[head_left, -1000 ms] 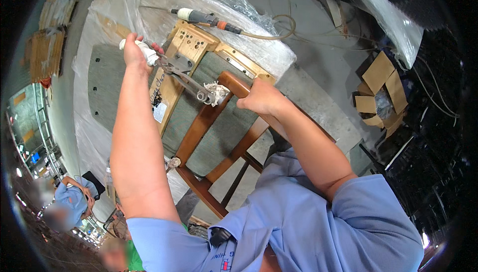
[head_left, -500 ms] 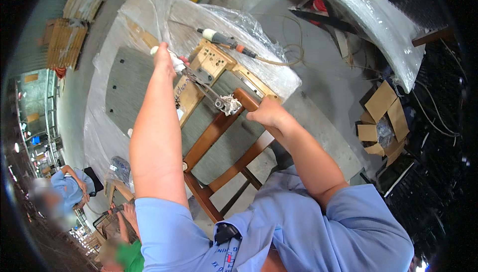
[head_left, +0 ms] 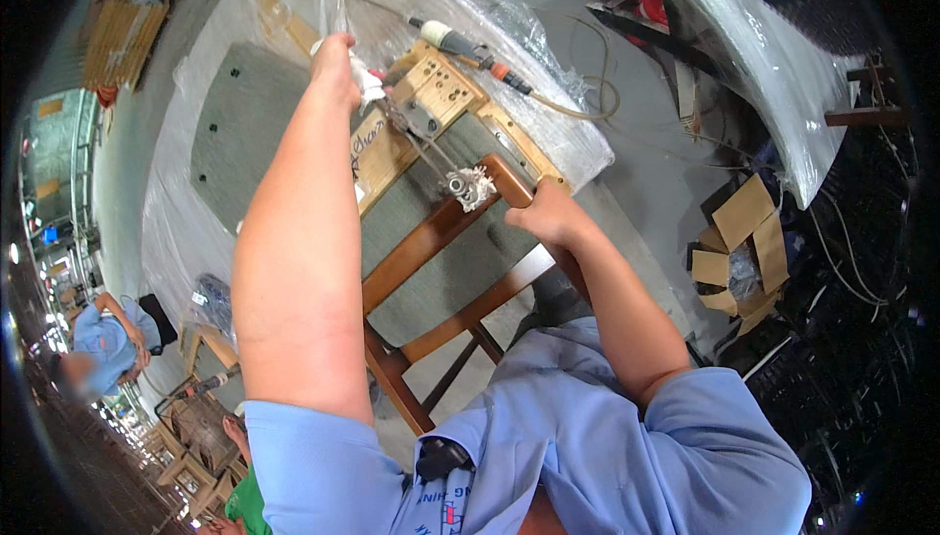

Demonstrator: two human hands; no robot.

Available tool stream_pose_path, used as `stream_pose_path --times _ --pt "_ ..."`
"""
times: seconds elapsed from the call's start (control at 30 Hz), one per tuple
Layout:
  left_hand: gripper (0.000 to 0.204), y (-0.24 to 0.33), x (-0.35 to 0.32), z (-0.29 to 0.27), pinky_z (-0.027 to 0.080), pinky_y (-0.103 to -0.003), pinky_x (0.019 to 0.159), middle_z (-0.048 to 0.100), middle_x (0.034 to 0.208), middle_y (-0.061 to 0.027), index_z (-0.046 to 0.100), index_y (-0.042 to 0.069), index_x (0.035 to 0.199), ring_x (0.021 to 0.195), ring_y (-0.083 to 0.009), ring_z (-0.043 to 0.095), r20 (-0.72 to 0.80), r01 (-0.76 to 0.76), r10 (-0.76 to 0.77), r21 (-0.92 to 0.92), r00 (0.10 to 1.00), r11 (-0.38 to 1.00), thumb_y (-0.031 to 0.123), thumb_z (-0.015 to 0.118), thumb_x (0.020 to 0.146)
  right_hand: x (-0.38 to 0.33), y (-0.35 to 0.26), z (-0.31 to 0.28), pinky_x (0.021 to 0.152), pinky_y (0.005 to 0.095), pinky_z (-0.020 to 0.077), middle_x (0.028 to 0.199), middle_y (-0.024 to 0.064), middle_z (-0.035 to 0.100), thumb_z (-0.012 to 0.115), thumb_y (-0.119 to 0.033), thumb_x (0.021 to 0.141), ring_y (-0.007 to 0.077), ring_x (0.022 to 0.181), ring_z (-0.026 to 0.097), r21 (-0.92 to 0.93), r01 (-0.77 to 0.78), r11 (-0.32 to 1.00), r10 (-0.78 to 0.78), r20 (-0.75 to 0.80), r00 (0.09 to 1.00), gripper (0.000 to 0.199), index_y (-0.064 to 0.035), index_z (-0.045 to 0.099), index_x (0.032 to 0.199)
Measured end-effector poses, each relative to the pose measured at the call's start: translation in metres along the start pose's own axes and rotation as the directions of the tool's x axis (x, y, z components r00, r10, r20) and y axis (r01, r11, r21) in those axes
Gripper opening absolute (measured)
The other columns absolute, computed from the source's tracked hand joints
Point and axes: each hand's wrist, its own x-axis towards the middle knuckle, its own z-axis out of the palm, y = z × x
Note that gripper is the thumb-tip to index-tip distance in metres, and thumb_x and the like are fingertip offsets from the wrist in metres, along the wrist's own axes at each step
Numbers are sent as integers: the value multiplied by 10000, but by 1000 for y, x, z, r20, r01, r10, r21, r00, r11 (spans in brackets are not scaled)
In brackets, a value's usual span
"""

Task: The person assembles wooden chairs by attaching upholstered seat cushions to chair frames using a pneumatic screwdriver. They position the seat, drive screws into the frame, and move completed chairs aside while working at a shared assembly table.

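Note:
A brown wooden chair frame [head_left: 416, 246] stands tilted over a grey-covered work surface [head_left: 279, 134]. My right hand [head_left: 553, 214] is closed around the upper end of one of its side members. My left hand [head_left: 336, 70], arm stretched out, is wrapped round the white-covered handle of a long metal clamp-like tool [head_left: 399, 119]; its exact kind does not show. From that hand its thin metal arms run to the frame's upper corner. There, white cloth padding [head_left: 475, 186] surrounds the metal head, which lies against the wood.
A power tool [head_left: 455, 46] with a cable lies beyond a drilled wooden block [head_left: 446, 90]. Clear plastic sheeting [head_left: 186, 173] wraps the surface. An open cardboard box [head_left: 749, 232] sits on the right. Two people [head_left: 113, 344] are at lower left.
The view has shifted, so the bench, tool and chair frame appear farther right and slightly higher. Both hands keep their holds. Less of the green-clothed person shows at lower left.

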Motion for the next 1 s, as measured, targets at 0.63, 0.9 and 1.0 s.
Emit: stream_pose_path --times 0.63,0.9,1.0 --pt "412 -29 26 7 524 -541 657 611 1004 -204 554 -35 1185 817 -339 641 80 -150 154 -52 985 987 279 456 937 6 -3 1 916 404 526 1128 309 671 730 -366 660 369 1073 671 -110 -45 993 44 -6 999 729 132 613 1180" --pt "256 -73 -84 24 451 -481 926 598 1065 -212 598 -2 1086 1063 -381 569 -340 -781 867 397 364 483 146 634 880 8 -1 1 795 393 514 978 206 707 721 -335 717 304 900 679 -92 78 993 -75 26 997 584 120 670 1077" --pt "107 -84 -187 -19 501 -344 704 633 894 -160 625 -30 972 778 -295 638 -307 -967 935 124 175 222 22 627 879 15 13 0 746 395 506 938 180 696 728 -324 717 281 833 660 2 104 995 -104 50 993 559 117 672 1056"
